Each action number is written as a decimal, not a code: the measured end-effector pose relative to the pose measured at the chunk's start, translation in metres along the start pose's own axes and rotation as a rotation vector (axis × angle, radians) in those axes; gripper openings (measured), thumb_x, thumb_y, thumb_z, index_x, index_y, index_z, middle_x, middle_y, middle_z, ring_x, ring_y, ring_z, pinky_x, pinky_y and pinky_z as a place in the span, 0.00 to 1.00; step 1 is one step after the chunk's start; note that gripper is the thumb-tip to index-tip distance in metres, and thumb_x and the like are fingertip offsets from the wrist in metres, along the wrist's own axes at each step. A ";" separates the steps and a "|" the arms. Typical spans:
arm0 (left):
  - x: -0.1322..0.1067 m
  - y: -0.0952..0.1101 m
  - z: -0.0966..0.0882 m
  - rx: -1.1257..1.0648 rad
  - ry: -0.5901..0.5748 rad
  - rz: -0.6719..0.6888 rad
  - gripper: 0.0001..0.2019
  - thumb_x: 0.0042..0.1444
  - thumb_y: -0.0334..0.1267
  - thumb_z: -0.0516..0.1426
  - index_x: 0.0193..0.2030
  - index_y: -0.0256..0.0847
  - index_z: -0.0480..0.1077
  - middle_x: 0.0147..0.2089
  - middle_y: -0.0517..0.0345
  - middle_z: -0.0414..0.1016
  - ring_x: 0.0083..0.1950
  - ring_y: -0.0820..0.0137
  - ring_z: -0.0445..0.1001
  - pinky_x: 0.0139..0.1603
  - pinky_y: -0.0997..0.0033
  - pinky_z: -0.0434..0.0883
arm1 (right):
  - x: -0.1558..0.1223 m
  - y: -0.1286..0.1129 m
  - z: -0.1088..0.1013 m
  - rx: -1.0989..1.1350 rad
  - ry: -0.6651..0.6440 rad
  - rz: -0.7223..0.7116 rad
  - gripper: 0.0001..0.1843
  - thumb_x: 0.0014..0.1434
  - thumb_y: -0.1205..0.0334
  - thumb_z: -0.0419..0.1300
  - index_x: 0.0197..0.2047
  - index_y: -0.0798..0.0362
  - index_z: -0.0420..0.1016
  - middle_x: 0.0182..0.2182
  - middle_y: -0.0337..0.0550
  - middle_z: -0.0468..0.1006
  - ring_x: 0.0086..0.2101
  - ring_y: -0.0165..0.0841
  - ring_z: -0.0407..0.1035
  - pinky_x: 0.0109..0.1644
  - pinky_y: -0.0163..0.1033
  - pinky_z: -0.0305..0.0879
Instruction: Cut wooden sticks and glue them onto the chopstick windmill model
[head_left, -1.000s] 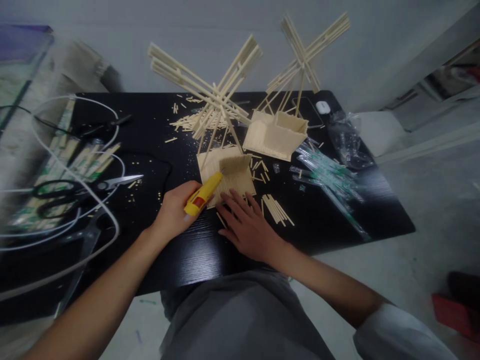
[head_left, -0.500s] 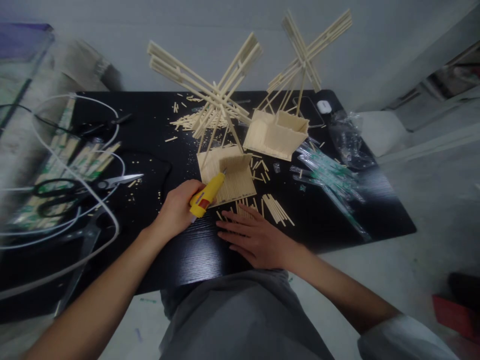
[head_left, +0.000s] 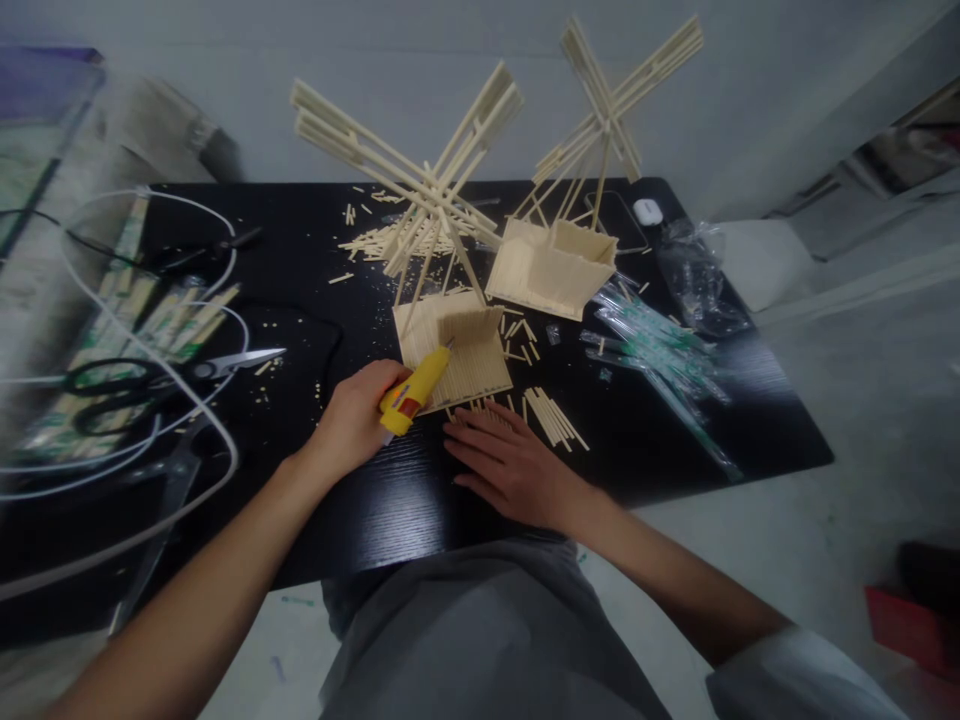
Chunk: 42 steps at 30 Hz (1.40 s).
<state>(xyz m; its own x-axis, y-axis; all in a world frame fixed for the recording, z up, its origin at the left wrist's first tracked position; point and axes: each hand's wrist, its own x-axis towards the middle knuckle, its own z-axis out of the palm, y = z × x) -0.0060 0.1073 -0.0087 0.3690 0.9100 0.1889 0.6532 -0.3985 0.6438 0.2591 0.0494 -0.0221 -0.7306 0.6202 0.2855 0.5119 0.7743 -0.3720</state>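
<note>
My left hand (head_left: 360, 410) is wrapped round a yellow glue gun (head_left: 417, 390), its nozzle pointing over the stick base of the nearer windmill model (head_left: 476, 365). That model has a low wall on its base and crossed blades rising on thin legs. Flat at the front of the base lies my right hand (head_left: 514, 465), fingers spread over short cut sticks (head_left: 484, 410) and partly hiding them. Just right of it rests a row of loose sticks (head_left: 553, 418) on the black table (head_left: 405, 520).
A second windmill model (head_left: 555, 265) stands behind to the right, near green-and-clear plastic wrappers (head_left: 660, 345). Scissors (head_left: 217, 365), a looping white cable (head_left: 225, 430) and wrapped stick bundles (head_left: 161, 320) occupy the left side. Stick offcuts (head_left: 405, 240) are piled at the back.
My right hand has slid slightly to the right over the short sticks, uncovering a little more table. My left hand and the glue gun have hardly moved.
</note>
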 end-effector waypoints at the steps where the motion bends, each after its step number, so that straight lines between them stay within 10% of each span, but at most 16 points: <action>1: 0.000 0.000 0.000 0.001 0.000 0.004 0.07 0.65 0.42 0.60 0.40 0.41 0.73 0.37 0.55 0.79 0.36 0.66 0.75 0.39 0.68 0.69 | 0.000 0.000 -0.002 0.010 -0.001 -0.001 0.19 0.78 0.56 0.56 0.65 0.53 0.77 0.66 0.47 0.78 0.71 0.40 0.66 0.79 0.60 0.58; 42: 0.001 -0.002 -0.003 0.020 -0.040 0.010 0.08 0.66 0.42 0.58 0.40 0.40 0.73 0.37 0.53 0.77 0.38 0.64 0.75 0.40 0.66 0.70 | -0.001 0.008 0.010 0.024 0.226 -0.083 0.10 0.72 0.62 0.66 0.54 0.53 0.84 0.54 0.45 0.87 0.59 0.39 0.79 0.69 0.50 0.74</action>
<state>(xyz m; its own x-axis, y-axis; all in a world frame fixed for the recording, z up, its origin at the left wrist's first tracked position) -0.0086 0.1093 -0.0078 0.4015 0.9009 0.1649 0.6624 -0.4100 0.6271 0.2599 0.0534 -0.0339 -0.6485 0.5688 0.5058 0.4414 0.8224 -0.3589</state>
